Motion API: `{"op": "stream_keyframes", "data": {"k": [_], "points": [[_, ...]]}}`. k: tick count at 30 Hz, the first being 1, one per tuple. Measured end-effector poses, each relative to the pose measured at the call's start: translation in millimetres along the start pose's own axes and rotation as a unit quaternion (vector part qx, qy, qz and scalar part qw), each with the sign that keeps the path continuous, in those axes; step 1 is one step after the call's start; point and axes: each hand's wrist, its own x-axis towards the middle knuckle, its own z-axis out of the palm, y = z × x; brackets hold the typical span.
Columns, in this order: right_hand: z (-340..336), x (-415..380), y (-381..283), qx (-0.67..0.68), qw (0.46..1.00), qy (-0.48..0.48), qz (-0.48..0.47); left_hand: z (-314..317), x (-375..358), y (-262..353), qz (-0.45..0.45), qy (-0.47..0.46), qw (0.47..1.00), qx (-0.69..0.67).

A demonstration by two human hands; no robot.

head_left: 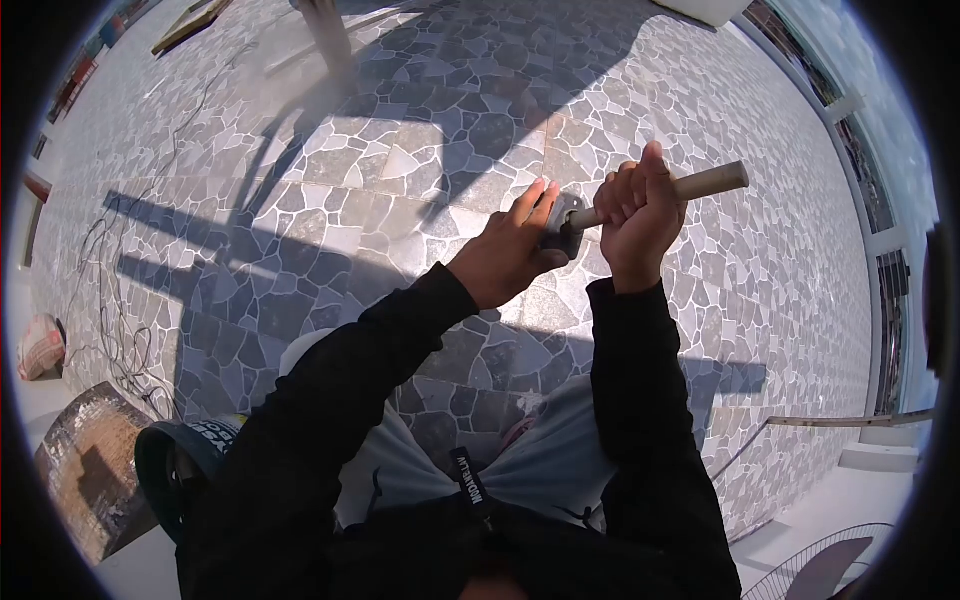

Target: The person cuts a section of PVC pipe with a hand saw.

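Observation:
My right hand (640,215) is closed round a pale cylindrical handle (712,181), its thumb pointing up along the fist. The handle's inner end meets a dark grey metal piece (565,215) in front of me. My left hand (508,243) grips this piece from the left, with fingers over its top and the thumb below. Both hands are held out above the patterned floor, a short distance apart. The far side of the metal piece is hidden by my left fingers.
A stone-patterned tile floor (395,160) spreads around me. At the left are tangled cables (105,290), a sack (41,346), a stained board (95,470) and a dark bucket (165,475). A fan guard (820,570) shows at lower right, and a post (325,35) stands ahead.

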Motion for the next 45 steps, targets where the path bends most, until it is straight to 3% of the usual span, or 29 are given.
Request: {"op": "stream_keyframes", "data": {"k": [2,3,6,7,8,10,12,14,16,18,20,22,27,32,36,40,45], "points": [[-5,5,-10,0.011,0.997,0.062,0.049,8,-12,14,0.048,0.012,0.999,-0.013],[-10,7,-11,0.021,0.995,0.068,0.067,-2,-15,35,-0.025,-0.043,0.999,-0.019],[-9,7,-9,0.033,0.997,0.015,0.071,-11,-11,24,-0.067,-0.054,0.996,0.034],[-5,4,-10,0.032,0.997,0.001,0.067,-10,-6,7,0.003,0.037,0.995,0.096],[-2,1,-11,0.034,0.997,0.004,0.068,-8,-3,-6,-0.027,0.020,0.988,0.150],[2,1,-17,0.069,0.994,0.020,0.077,-1,-5,-11,0.066,0.099,0.991,0.063],[-2,3,-20,0.055,0.997,0.018,0.059,6,-13,4,0.047,0.079,0.995,0.048],[-7,8,-14,0.017,0.999,0.043,0.006,0,-18,44,0.039,-0.002,0.993,0.115],[-7,8,-10,0.020,0.998,0.053,0.027,4,-20,60,0.011,-0.012,0.991,0.135],[0,-2,-8,0.001,0.999,0.027,0.027,7,-11,27,-0.013,0.043,0.987,0.157],[5,-8,-11,0.032,0.998,0.029,0.034,-3,-2,-6,-0.054,-0.009,0.991,0.123],[6,-5,-18,0.058,0.997,0.035,0.038,1,-8,2,-0.017,0.022,0.994,0.108],[-10,10,-22,0.023,0.995,0.095,0.025,2,-20,48,-0.033,-0.028,0.989,0.145],[4,-1,-15,0.028,0.993,0.091,0.072,2,-7,10,-0.032,0.035,0.980,0.192],[-6,11,-16,-0.002,0.986,0.152,0.073,6,-17,48,-0.047,-0.034,0.982,0.179],[2,4,-16,0.028,0.984,0.143,0.098,3,-13,18,-0.021,0.019,0.986,0.165],[-10,13,-17,-0.006,0.985,0.152,0.079,8,-19,57,-0.019,-0.033,0.988,0.153]]}}
